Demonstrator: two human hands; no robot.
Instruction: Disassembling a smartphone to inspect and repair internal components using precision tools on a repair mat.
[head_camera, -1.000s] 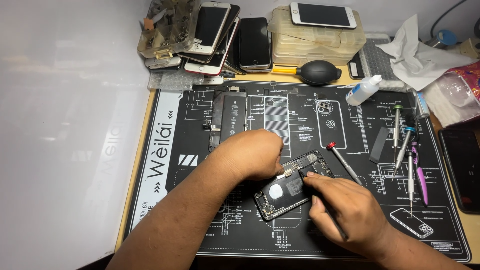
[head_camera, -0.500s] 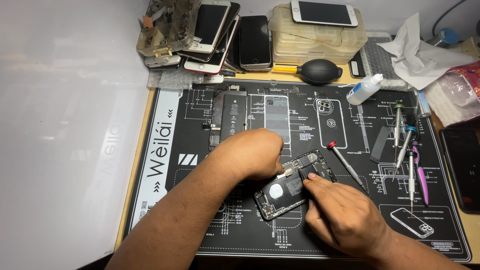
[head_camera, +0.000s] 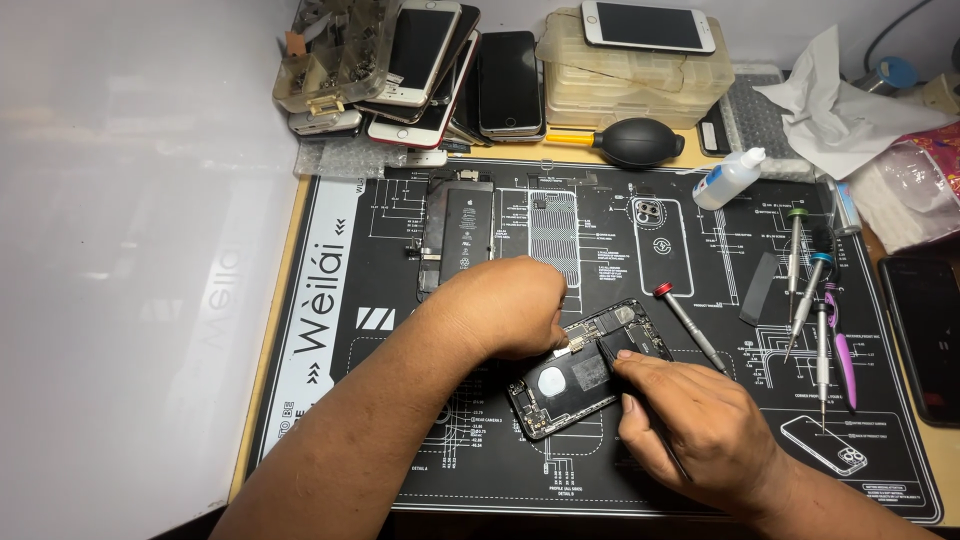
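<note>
On the black repair mat (head_camera: 330, 300) the opened phone (head_camera: 580, 370) lies near the middle, the left hand (head_camera: 505, 305) clenched at its upper-left edge, pinning it, the right hand (head_camera: 700, 425) grasping black tweezers (head_camera: 605, 350) tipped into it.

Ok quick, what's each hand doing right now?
Left hand: curled, pressing down on the edge of the opened phone to steady it.
Right hand: grip closed on a thin dark tool, tip inside the phone.
</note>
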